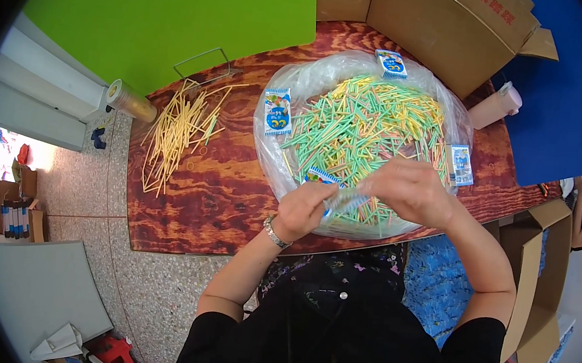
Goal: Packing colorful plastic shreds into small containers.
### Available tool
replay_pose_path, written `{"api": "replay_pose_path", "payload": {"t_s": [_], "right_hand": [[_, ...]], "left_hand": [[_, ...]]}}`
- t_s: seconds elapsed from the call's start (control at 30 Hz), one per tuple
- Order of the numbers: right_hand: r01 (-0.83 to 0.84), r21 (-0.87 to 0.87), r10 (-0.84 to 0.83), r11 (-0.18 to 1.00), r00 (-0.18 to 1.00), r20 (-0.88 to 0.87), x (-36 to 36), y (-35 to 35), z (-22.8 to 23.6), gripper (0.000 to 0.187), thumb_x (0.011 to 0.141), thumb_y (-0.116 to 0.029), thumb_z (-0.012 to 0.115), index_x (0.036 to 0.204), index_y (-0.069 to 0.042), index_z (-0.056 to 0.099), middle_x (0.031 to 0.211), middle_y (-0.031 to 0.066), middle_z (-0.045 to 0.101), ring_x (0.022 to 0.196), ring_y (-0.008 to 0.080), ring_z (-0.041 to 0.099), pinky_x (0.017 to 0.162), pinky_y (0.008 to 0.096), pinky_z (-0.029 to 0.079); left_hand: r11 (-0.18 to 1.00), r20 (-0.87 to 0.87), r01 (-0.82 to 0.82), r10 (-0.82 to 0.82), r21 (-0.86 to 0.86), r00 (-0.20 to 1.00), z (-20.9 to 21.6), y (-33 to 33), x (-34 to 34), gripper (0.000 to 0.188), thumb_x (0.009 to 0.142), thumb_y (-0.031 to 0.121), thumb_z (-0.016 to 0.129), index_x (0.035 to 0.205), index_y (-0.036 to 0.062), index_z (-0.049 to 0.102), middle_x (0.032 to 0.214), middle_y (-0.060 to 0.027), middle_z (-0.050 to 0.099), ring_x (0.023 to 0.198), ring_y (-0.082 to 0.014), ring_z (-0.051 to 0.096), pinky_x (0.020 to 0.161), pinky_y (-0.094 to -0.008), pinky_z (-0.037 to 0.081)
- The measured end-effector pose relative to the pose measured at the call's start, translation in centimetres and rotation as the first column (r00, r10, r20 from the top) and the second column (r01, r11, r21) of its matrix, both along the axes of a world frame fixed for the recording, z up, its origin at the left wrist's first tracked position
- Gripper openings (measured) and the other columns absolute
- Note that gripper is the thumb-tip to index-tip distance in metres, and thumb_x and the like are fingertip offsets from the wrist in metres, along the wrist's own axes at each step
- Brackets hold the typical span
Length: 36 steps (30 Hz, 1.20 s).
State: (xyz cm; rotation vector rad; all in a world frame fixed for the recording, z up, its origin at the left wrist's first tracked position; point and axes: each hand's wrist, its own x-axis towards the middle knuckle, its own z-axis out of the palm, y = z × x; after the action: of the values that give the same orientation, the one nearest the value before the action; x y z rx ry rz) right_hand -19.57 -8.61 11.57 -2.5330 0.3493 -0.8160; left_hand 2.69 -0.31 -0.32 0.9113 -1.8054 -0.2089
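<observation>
Over the near side of a big pile of thin pastel sticks, green, yellow and pink, my two hands come close together. A small clear plastic packet with blue print stretches between them, partly smeared by motion. My left hand, with a bracelet at its wrist, is closed with fingertips pinching the packet's left side. Slightly blurred, my right hand has curled fingers closed at the packet's upper right edge. Whether sticks are inside cannot be made out. Just beyond my left fingers lies a blue-and-white packet, partly covered.
A clear plastic sheet surrounds the pile, with packets on its rim. Longer pale yellow sticks lie left, near a clear cylinder and wire stand. A pink bottle and cardboard box stand at the back right.
</observation>
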Motion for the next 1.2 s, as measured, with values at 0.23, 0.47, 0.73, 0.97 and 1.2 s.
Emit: {"api": "replay_pose_path", "payload": {"t_s": [0.23,0.47,0.73,0.97,1.2], "right_hand": [[0.278,0.210,-0.302,0.937,0.949,0.095,5.2,-2.0,-4.0,0.016,0.083,0.000,0.066,0.098,-0.005,0.069,0.085,0.0108,0.069,0.076,0.0261,0.067,0.067,0.0332,0.052],[0.312,0.157,-0.293,0.937,0.946,-0.137,7.9,-4.4,-10.3,0.020,0.082,-0.012,0.068,0.101,-0.007,0.064,0.102,0.0123,0.063,0.081,0.0284,0.064,0.067,0.0391,0.052],[0.323,-0.143,-0.351,0.935,0.799,-0.488,7.3,-0.9,-13.2,0.018,0.077,-0.022,0.068,0.087,-0.007,0.067,0.085,0.0109,0.061,0.087,0.0300,0.062,0.066,0.0425,0.054],[0.273,-0.286,-0.380,0.919,0.808,-0.451,4.5,-1.1,-10.6,0.010,0.074,-0.017,0.063,0.081,-0.011,0.066,0.083,0.0066,0.060,0.085,0.0249,0.060,0.066,0.0369,0.052],[0.284,0.291,-0.240,0.913,0.954,-0.178,3.1,-1.3,-9.3,0.014,0.081,-0.018,0.067,0.087,-0.007,0.061,0.081,0.0112,0.061,0.079,0.0318,0.061,0.067,0.0418,0.048]], "left_hand": [[0.840,-0.334,-0.043,0.261,0.541,0.906,-0.1,-1.8,1.5,0.028,0.078,0.006,0.073,0.104,0.0003,0.065,0.097,-0.0115,0.066,0.084,-0.0182,0.064,0.075,-0.0285,0.051],[0.737,-0.192,-0.223,0.432,0.638,0.881,-4.2,-7.2,9.3,0.012,0.084,0.009,0.070,0.088,-0.0012,0.067,0.075,0.0003,0.065,0.064,-0.0049,0.053,0.057,-0.0234,0.043],[0.643,0.184,-0.495,0.489,0.584,0.852,-5.6,-9.9,10.1,0.024,0.078,0.016,0.075,0.094,-0.0006,0.067,0.082,-0.0125,0.067,0.071,-0.0233,0.064,0.063,-0.0337,0.050],[0.894,0.303,-0.436,0.388,0.106,0.870,-0.4,-3.5,3.5,0.033,0.077,0.018,0.074,0.105,0.0041,0.064,0.106,-0.0150,0.059,0.095,-0.0312,0.056,0.082,-0.0381,0.047],[0.774,0.018,-0.054,0.055,0.630,0.998,-1.6,-1.1,1.2,0.015,0.083,0.014,0.070,0.089,0.0004,0.068,0.071,-0.0086,0.063,0.067,-0.0167,0.059,0.062,-0.0305,0.046]]}}
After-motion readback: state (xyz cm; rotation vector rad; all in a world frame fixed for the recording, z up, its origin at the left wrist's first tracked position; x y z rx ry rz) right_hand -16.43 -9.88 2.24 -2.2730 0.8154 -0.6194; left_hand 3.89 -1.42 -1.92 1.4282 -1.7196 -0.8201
